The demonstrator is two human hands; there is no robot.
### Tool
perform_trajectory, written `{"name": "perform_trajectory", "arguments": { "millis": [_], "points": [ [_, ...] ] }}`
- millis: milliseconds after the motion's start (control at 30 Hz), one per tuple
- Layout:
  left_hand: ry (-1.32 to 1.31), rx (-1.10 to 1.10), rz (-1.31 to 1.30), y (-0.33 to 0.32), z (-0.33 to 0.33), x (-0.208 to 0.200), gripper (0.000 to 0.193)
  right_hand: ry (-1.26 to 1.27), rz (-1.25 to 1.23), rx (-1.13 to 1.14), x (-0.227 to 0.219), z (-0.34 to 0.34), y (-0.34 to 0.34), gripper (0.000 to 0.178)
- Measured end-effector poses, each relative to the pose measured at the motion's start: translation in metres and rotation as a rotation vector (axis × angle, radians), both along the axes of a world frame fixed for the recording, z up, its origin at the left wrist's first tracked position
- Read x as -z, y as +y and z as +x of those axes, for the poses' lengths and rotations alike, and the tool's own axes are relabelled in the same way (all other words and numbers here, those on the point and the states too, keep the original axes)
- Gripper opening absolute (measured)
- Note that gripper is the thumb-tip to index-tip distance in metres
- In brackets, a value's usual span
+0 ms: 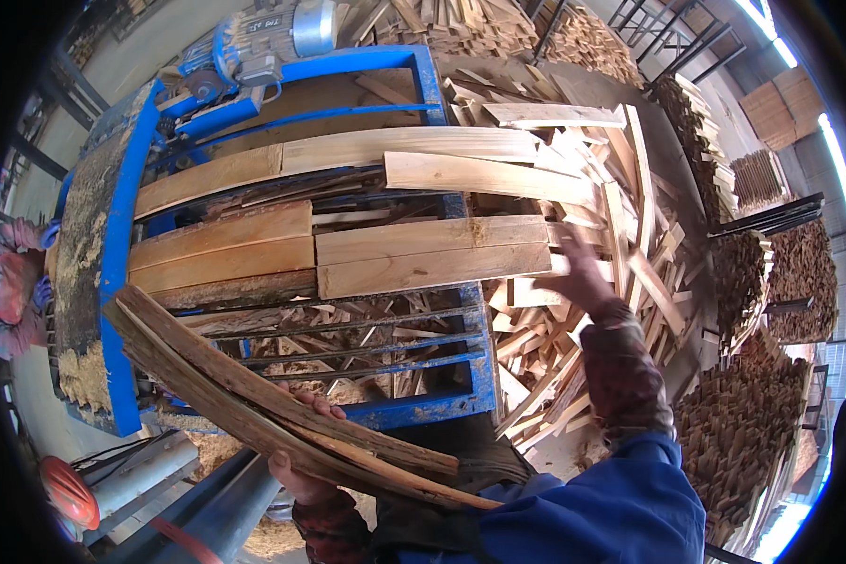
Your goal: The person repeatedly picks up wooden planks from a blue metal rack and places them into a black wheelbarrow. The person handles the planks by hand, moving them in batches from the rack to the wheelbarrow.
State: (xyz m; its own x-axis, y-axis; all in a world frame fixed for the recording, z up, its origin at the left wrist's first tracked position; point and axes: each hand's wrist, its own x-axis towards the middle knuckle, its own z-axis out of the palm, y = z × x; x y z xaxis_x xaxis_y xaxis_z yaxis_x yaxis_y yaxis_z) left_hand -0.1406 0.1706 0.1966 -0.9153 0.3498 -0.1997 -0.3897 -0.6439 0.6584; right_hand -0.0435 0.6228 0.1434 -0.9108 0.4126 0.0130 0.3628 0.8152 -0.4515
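Note:
My left hand point(303, 477) grips two long, rough strips of bark-edged wood point(224, 399), its fingers curled over their edges. They slant from the blue machine frame down toward my body. My right hand point(581, 280), fingers spread and slightly blurred, is out at the right end of a pair of pale planks point(432, 268); whether it touches them I cannot tell. Left of that pair, more planks point(221, 249) lie end to end with it on the machine bed. A further row of light boards point(348, 150) runs along the far side, with one board point(489, 176) overlapping it.
The blue machine frame point(127, 282) carries a motor point(254, 47) at the far left and bars point(367, 343) at its near side. A heap of loose offcuts point(653, 291) lies on the right. Wood stacks point(747, 432) stand beyond. At the left edge stands another person with gloved hands point(43, 293).

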Motion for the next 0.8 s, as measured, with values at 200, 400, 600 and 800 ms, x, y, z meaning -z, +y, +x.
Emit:
{"name": "perform_trajectory", "arguments": {
  "millis": [200,400,600,800],
  "points": [
    [-0.002,0.025,0.007,0.02,0.007,0.001,0.083,-0.343,0.367,-0.454,0.013,-0.09,-0.018,0.14],
    [-0.046,0.008,-0.004,0.028,0.018,0.006,0.083,-0.262,0.47,-0.447,0.015,-0.072,0.015,0.124],
    [-0.046,-0.01,-0.102,0.043,0.015,0.009,0.093,-0.578,0.437,0.419,-0.047,0.135,0.174,0.111],
    [-0.064,0.047,-0.048,0.062,-0.004,0.007,0.093,-0.635,0.311,0.732,0.018,0.409,0.246,0.051]
  ]
}}
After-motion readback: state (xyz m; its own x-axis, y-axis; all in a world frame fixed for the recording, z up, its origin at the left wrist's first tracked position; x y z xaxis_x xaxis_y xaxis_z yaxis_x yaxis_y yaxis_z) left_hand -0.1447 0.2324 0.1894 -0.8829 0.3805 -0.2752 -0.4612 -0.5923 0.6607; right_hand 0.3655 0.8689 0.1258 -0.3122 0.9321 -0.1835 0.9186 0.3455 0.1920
